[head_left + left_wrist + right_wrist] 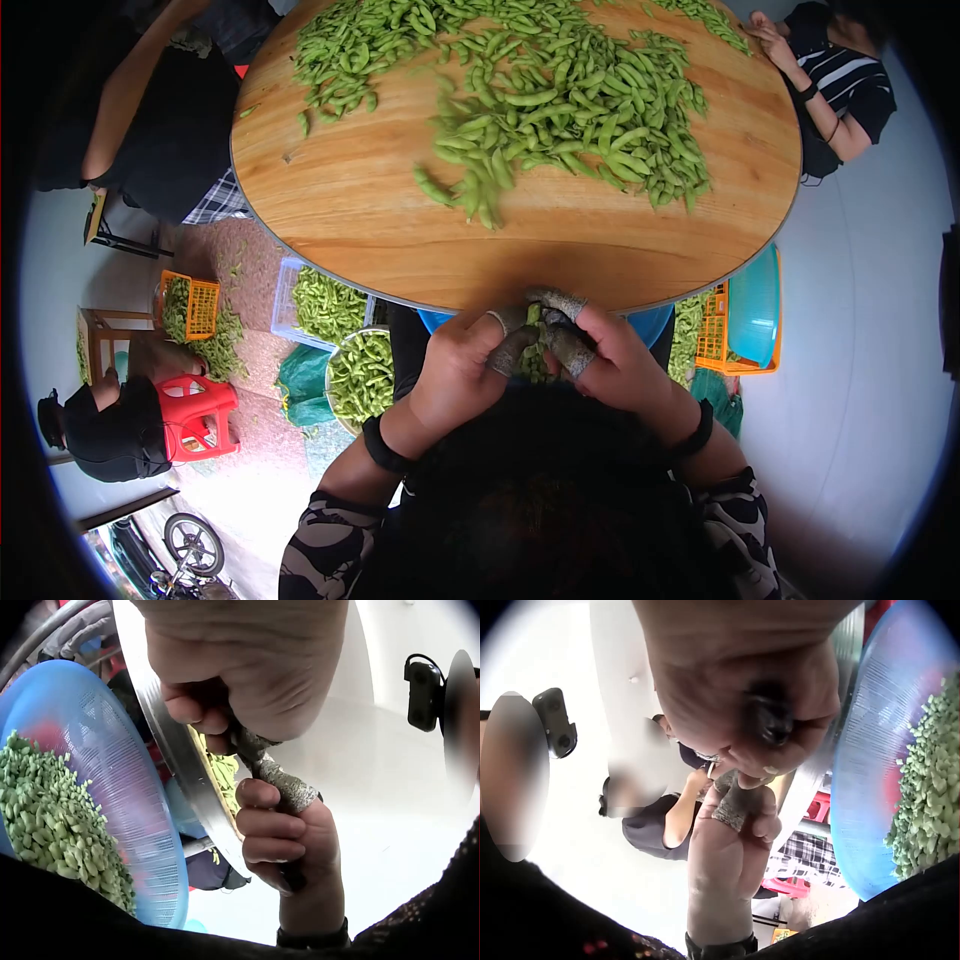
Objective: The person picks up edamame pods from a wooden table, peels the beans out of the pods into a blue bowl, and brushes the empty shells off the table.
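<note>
Both hands meet just below the near edge of the round wooden table. Grey worn coverings wrap the thumb and forefinger of each. My left hand and my right hand pinch a green soybean pod between their fingertips, mostly hidden by the fingers. In the left wrist view, the remaining fingers of the right hand are curled toward its palm. A blue mesh basket of shelled green beans sits below the hands. Loose pods lie heaped across the tabletop.
Left of my lap stand a pale crate and a round basin of pods. On the right are an orange crate and a teal tub. Other people sit around, one on a red stool.
</note>
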### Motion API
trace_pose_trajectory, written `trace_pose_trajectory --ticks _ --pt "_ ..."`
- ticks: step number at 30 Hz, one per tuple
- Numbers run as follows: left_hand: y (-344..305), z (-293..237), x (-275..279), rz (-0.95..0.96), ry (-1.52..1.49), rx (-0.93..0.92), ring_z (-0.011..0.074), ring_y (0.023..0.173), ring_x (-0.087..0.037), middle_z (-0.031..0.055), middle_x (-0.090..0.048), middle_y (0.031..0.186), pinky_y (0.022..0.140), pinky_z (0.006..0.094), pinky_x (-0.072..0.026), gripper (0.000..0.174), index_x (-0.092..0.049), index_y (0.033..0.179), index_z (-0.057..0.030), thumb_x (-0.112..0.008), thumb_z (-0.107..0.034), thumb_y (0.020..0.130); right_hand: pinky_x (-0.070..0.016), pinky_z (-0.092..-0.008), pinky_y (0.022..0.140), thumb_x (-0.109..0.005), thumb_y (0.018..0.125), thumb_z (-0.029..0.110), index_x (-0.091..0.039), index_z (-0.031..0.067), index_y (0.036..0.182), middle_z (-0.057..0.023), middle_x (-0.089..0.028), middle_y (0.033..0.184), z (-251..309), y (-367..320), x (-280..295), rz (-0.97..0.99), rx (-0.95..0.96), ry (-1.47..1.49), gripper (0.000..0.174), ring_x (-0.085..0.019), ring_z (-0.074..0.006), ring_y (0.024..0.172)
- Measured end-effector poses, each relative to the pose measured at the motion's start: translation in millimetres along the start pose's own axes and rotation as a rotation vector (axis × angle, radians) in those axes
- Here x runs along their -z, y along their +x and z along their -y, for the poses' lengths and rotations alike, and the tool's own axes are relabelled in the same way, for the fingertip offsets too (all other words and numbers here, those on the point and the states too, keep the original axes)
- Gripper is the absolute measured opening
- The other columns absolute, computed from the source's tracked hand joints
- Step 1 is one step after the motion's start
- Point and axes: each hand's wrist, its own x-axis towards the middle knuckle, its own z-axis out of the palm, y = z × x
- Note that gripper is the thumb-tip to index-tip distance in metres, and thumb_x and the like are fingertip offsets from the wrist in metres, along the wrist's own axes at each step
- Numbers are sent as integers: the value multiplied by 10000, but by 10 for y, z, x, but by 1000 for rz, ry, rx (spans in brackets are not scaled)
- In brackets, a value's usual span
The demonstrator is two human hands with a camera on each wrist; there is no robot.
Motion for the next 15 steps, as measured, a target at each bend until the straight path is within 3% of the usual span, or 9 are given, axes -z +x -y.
trace_pose_trajectory --ticks 1,4,5,7,8,10,11,13,15 --pt "-5 15 -17 -2 145 -69 203 824 -652 102 -663 890 735 296 -506 196 -649 1008 -32 -632 66 840 -380 -195 477 -493 923 29 -492 47 1317 13 -584 743 -23 -2 12 15 -22 54 394 -454 -37 524" --pt "-8 99 25 63 -21 -74 227 747 -651 98 -657 846 628 302 -500 237 -639 1043 -57 -619 51 833 -364 -211 472 -484 939 57 -519 104 1290 19 -542 738 -26 -4 57 102 -337 506 356 -436 -60 514" --pt "-23 84 66 69 -20 -75 227 747 -651 98 -657 846 628 302 -500 237 -639 1043 -57 -619 51 833 -364 -211 472 -484 939 57 -519 104 1290 19 -542 738 -8 -12 57 98 -336 510 356 -436 -60 514" --pt "-60 19 139 180 -834 482 164 730 -640 32 -646 802 613 300 -497 209 -646 1028 -65 -630 38 846 -287 -191 435 -491 954 85 -539 127 1223 31 -502 706 65 -29 51 207 -470 826 276 -353 -26 484" --pt "-51 22 140 183 -833 482 164 730 -640 32 -646 802 613 300 -497 209 -646 1028 -65 -630 38 846 -287 -191 435 -491 954 85 -539 127 1223 31 -502 706 109 -30 58 205 -468 827 276 -353 -26 484" --pt "-34 39 133 250 -1415 612 114 727 -627 -18 -637 795 595 287 -489 173 -654 1037 -70 -626 0 881 -300 -194 438 -505 958 100 -543 120 1176 37 -493 696 187 -22 74 224 -542 909 222 -361 -28 486" --pt "-43 51 120 252 -1414 611 114 727 -627 -18 -637 795 595 287 -489 173 -654 1037 -70 -626 0 881 -300 -194 438 -505 958 100 -543 120 1176 37 -493 696 199 -23 67 223 -541 909 222 -361 -28 486" --pt "-65 64 87 204 -598 327 147 698 -639 18 -655 803 578 287 -491 175 -659 1070 -80 -639 -65 897 -309 -202 439 -508 966 128 -543 121 1180 41 -503 701 209 -30 47 118 -537 756 217 -374 -32 490" --pt "14 34 164 194 264 -117 284 690 -661 125 -682 862 592 335 -546 230 -665 1097 -107 -685 -186 881 -344 -224 443 -534 965 177 -535 129 1193 41 -526 724 182 -49 9 97 -524 523 233 -402 -39 499"
